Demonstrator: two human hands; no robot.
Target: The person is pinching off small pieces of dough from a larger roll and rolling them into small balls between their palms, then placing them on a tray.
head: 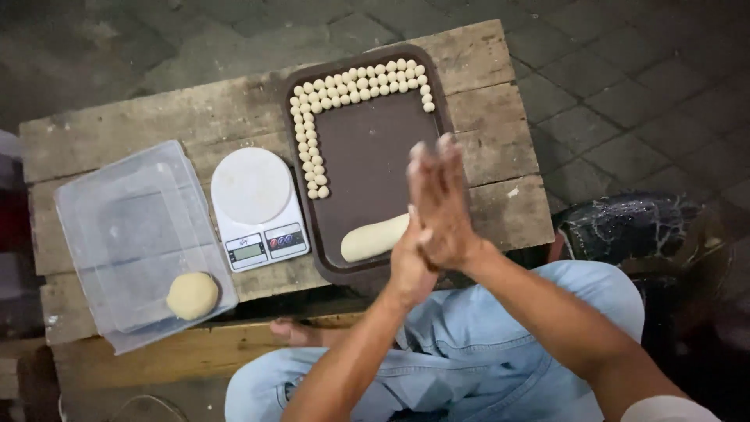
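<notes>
My left hand and my right hand are pressed flat together, palm to palm, over the near right part of a brown tray. Whatever lies between the palms is hidden. Several small dough balls line the tray's far edge in two rows, and more run down its left side. A pale log of dough lies at the tray's near edge, just left of my hands.
The tray rests on a rough wooden table. A white digital kitchen scale stands left of the tray. Further left, a clear plastic container holds a round dough lump. A dark bag sits on the paved floor, right.
</notes>
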